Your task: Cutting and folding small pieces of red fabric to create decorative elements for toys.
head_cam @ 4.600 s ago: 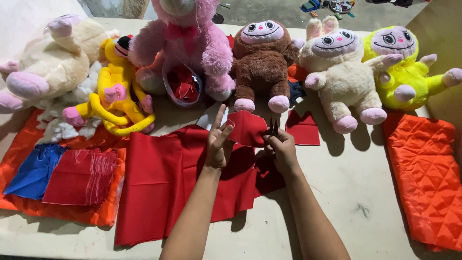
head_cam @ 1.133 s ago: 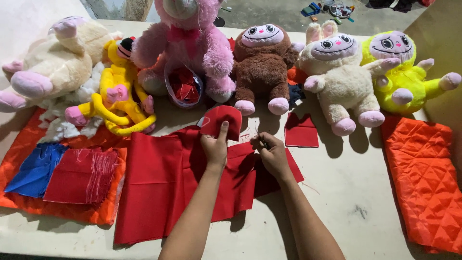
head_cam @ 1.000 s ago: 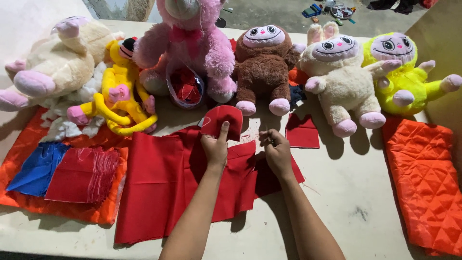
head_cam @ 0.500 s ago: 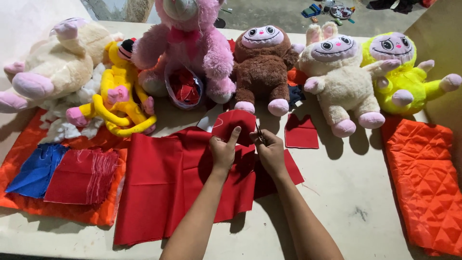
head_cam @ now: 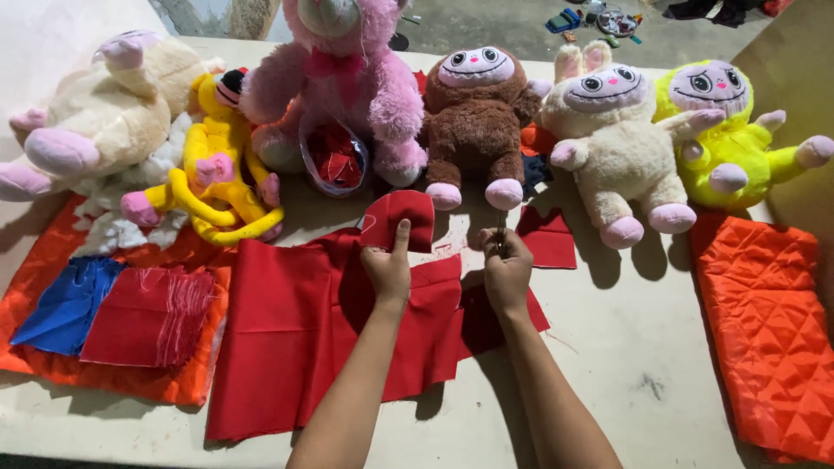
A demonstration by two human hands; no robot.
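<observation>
On the tabletop, the left hand pinched a red cloth piece upright for handling; beside it, the right hand was closed, contents unclear.

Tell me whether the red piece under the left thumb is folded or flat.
Folded: the red piece doubles over with a rounded top edge, pinned by the left hand.

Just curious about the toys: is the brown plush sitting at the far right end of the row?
No, the brown plush sits mid-row; the yellow-green plush is at the right end.
</observation>
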